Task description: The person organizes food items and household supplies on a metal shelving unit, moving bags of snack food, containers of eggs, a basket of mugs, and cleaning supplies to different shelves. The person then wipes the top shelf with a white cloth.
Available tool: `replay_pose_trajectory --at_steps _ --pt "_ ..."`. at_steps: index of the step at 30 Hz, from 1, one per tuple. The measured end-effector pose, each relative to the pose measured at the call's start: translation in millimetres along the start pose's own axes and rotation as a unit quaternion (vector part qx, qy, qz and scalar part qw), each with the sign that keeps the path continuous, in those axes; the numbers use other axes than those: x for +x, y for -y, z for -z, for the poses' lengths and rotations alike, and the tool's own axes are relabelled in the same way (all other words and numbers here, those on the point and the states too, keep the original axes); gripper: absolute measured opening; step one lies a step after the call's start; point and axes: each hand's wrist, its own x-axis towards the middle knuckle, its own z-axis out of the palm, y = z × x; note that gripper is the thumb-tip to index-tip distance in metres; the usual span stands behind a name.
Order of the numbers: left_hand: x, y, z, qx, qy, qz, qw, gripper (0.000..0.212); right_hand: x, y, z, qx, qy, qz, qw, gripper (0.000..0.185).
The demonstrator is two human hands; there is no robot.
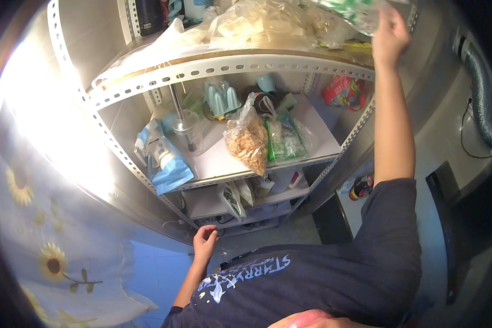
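Raised to the upper right, my right hand [391, 39] pinches a clear plastic bag with green print [354, 12] at the level of the shelving unit's upper board. The bag's top runs out of the picture. Beside it on that board lies a heap of translucent plastic bags [262, 24]. My left hand [205, 242] hangs low before the lower shelves, loosely curled with nothing seen in it. On the shelf between stand a knotted clear bag of tan dried flakes [247, 143], a green and clear packet [286, 137] and a blue and white pouch [168, 164].
A perforated metal upright [125, 151] and a shelf lip [229, 67] frame the shelving unit. A clear canister with a metal rod [186, 127] and a pale blue mould [221, 98] stand inside. Left hangs a sunflower curtain [53, 262]; right runs a silver duct [477, 78].
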Motion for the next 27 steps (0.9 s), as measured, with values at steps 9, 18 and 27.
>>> replay_pose_trajectory --at_steps 9,18,27 --pt "14 -2 -7 -0.001 0.041 0.004 0.999 0.013 -117 40 186 0.118 -0.023 -0.262 0.957 0.025" --pt "22 2 -20 0.033 0.080 0.026 0.996 0.013 -268 -45 169 -0.283 0.079 -0.169 0.941 0.023" --pt "1 6 -10 0.024 0.030 0.047 0.998 0.014 -375 -139 133 -0.215 0.326 -0.181 0.902 0.043"
